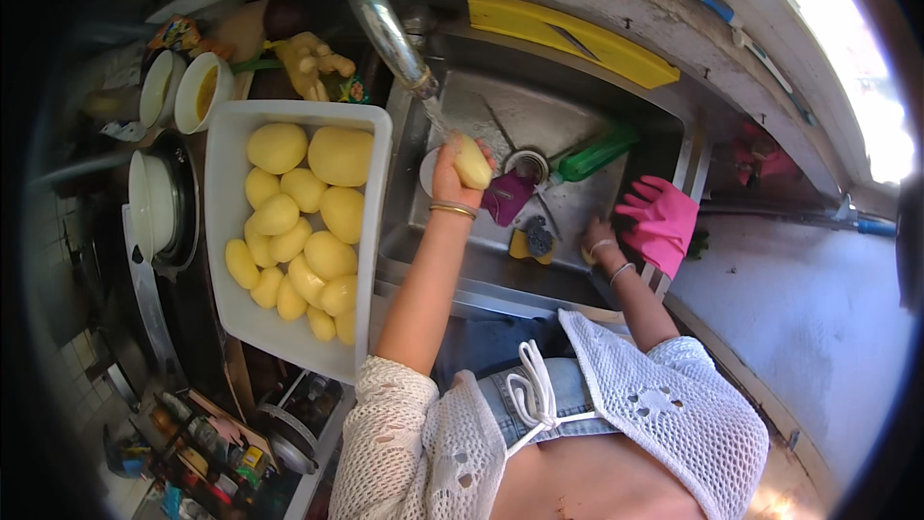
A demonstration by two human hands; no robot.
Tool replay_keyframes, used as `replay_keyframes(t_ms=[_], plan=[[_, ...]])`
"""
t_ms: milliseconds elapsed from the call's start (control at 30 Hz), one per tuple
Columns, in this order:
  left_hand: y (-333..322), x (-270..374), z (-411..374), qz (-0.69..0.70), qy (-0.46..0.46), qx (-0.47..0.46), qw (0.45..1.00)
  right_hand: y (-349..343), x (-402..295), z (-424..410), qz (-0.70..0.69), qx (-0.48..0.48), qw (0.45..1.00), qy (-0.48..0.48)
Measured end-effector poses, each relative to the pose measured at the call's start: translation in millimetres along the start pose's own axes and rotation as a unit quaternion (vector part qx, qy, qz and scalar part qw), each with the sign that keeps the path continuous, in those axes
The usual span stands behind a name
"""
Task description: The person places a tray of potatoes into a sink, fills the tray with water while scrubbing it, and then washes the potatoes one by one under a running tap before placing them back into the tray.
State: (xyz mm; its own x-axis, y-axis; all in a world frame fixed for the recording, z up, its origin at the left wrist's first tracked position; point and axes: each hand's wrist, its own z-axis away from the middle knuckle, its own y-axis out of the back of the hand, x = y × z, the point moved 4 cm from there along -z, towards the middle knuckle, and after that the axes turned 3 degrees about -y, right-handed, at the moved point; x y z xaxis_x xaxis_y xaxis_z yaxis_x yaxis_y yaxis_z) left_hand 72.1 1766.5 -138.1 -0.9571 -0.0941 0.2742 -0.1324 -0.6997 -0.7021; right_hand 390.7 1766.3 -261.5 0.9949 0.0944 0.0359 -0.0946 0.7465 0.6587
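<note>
My left hand [447, 177] grips a peeled potato [473, 165] over the sink [462, 87], just below the mouth of a metal faucet [382, 29] with water running from it. Low in the sink's right side is my right hand [598, 232], fingers pointing down. Something yellowish shows beside that hand, but its grip is hidden. Between the hands lie a purple cloth-like piece [509, 196] by the drain [527, 165], a yellow sponge [521, 247] with a grey scouring pad [538, 235] on it, and a green bottle [599, 153] on its side.
Left of the sink stands a white plastic tub [374, 231] of peeled potatoes [330, 255]. Bowls [206, 94] sit beyond it. A pink rubber glove [660, 224] drapes over the sink's right edge. Along the back rests a yellow tray [520, 18] with a knife [574, 42] on it.
</note>
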Motion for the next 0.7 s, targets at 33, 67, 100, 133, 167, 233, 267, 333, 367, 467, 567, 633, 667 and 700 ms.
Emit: replay_keyframes(t_ms=[33,67,100,133,167,233,267,333,367,467,567,633,667,700], plan=[[-3,-3,7,-0.018,0.009,0.015,1.000,-33,11,-1,-0.030,-0.020,0.995,-0.096],[-2,-5,14,-0.023,0.031,0.014,0.999,-58,14,-6,0.045,-0.020,0.998,-0.037],[1,-7,21,-0.030,0.051,0.013,0.998,-78,18,-10,0.119,-0.017,0.992,0.024],[2,-7,35,-0.074,0.060,0.050,0.994,-89,28,-10,0.027,0.019,0.999,-0.003],[0,-6,51,-0.120,0.070,0.088,0.986,-94,31,-13,-0.072,0.051,0.996,-0.032],[-1,6,86,-0.219,0.044,0.066,0.972,-76,25,-7,-0.171,0.011,0.981,-0.093],[-11,17,110,-0.232,0.013,0.073,0.970,-66,17,-14,-0.239,0.023,0.970,-0.043],[-34,38,159,-0.252,-0.043,0.072,0.964,-49,13,-30,-0.367,0.048,0.928,0.051],[-35,49,182,-0.254,-0.070,0.071,0.962,-24,-8,-21,-0.464,0.031,0.877,0.120],[-23,86,228,-0.310,-0.195,0.094,0.926,90,-119,68,-0.718,-0.172,0.651,0.175],[-14,120,247,-0.355,-0.301,0.141,0.874,129,-198,67,-0.783,-0.300,0.487,0.245],[24,147,252,-0.432,-0.361,0.171,0.809,148,-243,68,-0.792,-0.353,0.429,0.253],[43,161,254,-0.470,-0.383,0.185,0.774,152,-256,66,-0.792,-0.365,0.419,0.255],[52,175,261,-0.506,-0.401,0.199,0.738,157,-267,68,-0.792,-0.374,0.409,0.255]])
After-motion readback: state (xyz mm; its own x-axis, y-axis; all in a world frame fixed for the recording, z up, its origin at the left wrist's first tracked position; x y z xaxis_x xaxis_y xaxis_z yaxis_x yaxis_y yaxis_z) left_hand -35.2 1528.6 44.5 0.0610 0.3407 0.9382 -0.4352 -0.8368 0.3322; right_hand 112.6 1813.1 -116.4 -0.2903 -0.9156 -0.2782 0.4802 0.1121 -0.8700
